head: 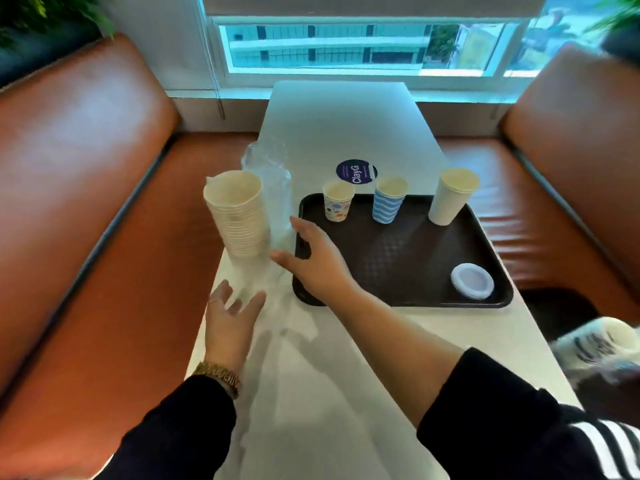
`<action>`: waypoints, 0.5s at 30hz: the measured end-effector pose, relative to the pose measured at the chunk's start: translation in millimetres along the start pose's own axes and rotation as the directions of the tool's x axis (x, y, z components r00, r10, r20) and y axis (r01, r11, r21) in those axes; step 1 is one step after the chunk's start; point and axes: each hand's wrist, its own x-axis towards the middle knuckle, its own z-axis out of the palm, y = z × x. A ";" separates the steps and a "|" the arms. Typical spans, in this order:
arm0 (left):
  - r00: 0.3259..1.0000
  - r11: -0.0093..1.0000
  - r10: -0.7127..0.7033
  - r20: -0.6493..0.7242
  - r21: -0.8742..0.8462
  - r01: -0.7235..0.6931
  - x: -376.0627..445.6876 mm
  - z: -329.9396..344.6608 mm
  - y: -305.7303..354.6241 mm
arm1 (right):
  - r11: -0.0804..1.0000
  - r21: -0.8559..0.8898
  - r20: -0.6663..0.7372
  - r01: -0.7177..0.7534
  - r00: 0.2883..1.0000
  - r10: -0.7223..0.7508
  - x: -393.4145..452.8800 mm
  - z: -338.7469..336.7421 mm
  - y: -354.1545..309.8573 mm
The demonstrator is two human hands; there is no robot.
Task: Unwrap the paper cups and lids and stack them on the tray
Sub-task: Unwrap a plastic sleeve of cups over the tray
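A tall stack of cream paper cups (239, 220) stands at the table's left edge, tilted a little, with loose clear plastic wrap (273, 188) beside and below it. My left hand (230, 317) is spread open just below the stack, fingers straight. My right hand (311, 254) reaches across, fingers open, next to the wrap and over the tray's left rim. The dark brown tray (408, 268) holds a patterned cup (337, 201), a blue striped cup stack (389, 199), a white cup stack (450, 197) and a white lid (472, 280).
A round blue sticker (356, 171) lies on the white table behind the tray. Orange bench seats (104, 202) flank both sides. Another wrapped bundle of printed cups (595, 344) lies blurred at the right edge. A window runs along the far wall.
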 end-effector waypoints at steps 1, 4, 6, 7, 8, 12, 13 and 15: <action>1.000 1.000 0.008 0.006 0.018 -0.008 -14.2 5.4 -5.4 | 1.000 -0.011 -0.010 -0.005 1.000 0.005 -10.7 -7.5 8.8; 0.993 0.994 0.024 0.112 0.104 -0.036 -44.1 27.4 -18.8 | 0.998 -0.032 -0.035 -0.048 0.998 0.047 -48.3 -34.4 37.9; 0.978 0.985 0.019 0.209 0.165 -0.055 -63.0 56.2 -16.8 | 0.995 -0.046 -0.071 -0.084 0.994 0.081 -78.2 -61.1 59.7; 0.968 0.977 0.025 0.249 0.199 -0.077 -72.1 73.4 -13.5 | 0.993 -0.060 -0.096 -0.102 0.991 0.096 -92.9 -76.1 70.5; 0.958 0.969 0.030 0.285 0.228 -0.099 -80.9 91.6 -10.2 | 0.990 -0.066 -0.126 -0.121 0.986 0.112 -107.9 -92.9 81.7; 0.897 0.949 0.049 0.440 0.261 -0.179 -118.1 168.6 6.3 | 0.981 -0.018 -0.288 -0.196 0.940 0.182 -160.1 -165.8 123.5; 0.875 0.949 0.056 0.480 0.247 -0.196 -128.6 189.5 9.0 | 0.974 0.006 -0.329 -0.225 0.920 0.214 -172.5 -186.3 135.0; 0.829 0.946 0.088 0.553 0.214 -0.244 -148.3 230.4 11.0 | 0.966 0.047 -0.425 -0.256 0.870 0.251 -196.6 -226.0 157.9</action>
